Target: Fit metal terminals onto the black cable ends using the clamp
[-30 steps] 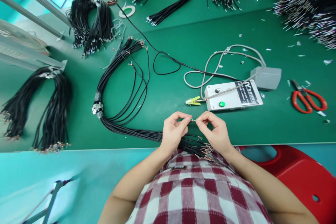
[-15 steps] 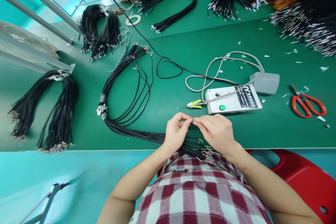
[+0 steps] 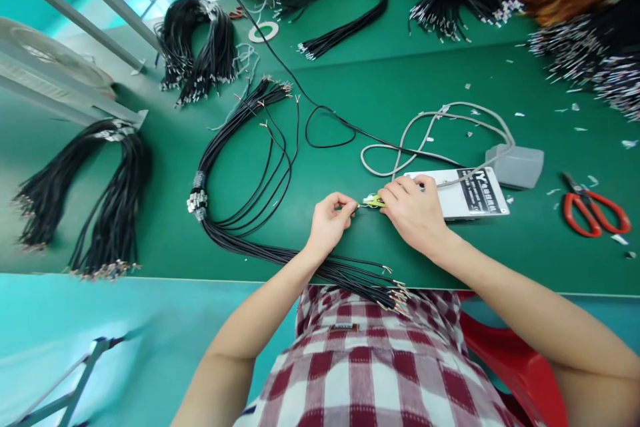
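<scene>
While your left hand pinches the bare tip of a thin black wire between closed thumb and forefinger, your right hand rests on the yellow-green clip at the left end of the white tester box, fingers curled over it; whether they squeeze the clip open you cannot tell. The wire tip points right, toward the clip, just beside it. It belongs to the bundle of black wires, which runs from the near table edge by your shirt leftward, bends at its taped band and reaches to the far side. Nothing here sits in a container; everything lies loose on the green table. Open mat lies between the bundle's loop and the box. Red scissors lie well to the right, near the edge, and more wire bundles lie at the left.
</scene>
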A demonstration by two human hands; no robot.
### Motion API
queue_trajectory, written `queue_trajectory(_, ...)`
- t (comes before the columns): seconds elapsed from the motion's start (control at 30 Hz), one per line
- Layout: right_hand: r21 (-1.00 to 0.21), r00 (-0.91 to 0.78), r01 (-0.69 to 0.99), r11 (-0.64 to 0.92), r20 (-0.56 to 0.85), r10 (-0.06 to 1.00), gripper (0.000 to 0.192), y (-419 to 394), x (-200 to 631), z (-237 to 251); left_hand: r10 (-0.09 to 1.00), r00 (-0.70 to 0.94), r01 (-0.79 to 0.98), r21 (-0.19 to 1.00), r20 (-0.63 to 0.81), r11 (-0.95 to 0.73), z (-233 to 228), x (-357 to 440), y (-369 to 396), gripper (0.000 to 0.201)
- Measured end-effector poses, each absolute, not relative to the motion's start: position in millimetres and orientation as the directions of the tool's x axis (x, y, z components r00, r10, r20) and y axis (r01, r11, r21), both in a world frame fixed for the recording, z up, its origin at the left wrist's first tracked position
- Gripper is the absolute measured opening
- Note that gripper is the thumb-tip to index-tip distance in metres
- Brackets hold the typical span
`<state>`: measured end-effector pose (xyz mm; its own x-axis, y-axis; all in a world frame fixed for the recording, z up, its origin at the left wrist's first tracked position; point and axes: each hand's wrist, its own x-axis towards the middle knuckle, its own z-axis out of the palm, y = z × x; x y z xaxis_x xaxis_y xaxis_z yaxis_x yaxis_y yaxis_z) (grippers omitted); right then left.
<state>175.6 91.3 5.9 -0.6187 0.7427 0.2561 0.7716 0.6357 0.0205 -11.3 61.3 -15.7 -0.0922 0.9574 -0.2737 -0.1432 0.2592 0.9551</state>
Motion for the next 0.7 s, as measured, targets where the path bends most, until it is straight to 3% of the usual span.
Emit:
queue_trajectory(0.17,0.015,-0.637,0.753,0.658,0.265,0.724,0.021,100,176,0,0.95,-0.094,-0.17,0.945,-0.298,0.279,-21,-12,67,0.033)
queue_trajectory(0.3,-0.123,-0.614,0.74,0.661,0.275,0.74,0.024,103,176,3,0.943,-0.107,-0.169,0.94,-0.316,0.296,-25,-9,73,0.029)
queue_trajectory(0.47,-0.13,-0.618,0.733,0.668,0.281,0.734,0.023,105,176,5,0.943,-0.13,-0.119,0.949,-0.308,0.294,-27,-3,76,0.023)
queue_trajectory(0.63,-0.284,-0.575,0.709,0.646,0.297,0.762,0.025,105,173,4,0.951,-0.134,-0.074,0.96,-0.278,0.27,-32,-1,77,0.019)
queue_trajectory(0.7,-0.226,-0.578,0.739,0.634,0.269,0.77,0.022,104,171,7,0.954,-0.133,-0.055,0.963,-0.269,0.264,-34,-2,77,0.018)
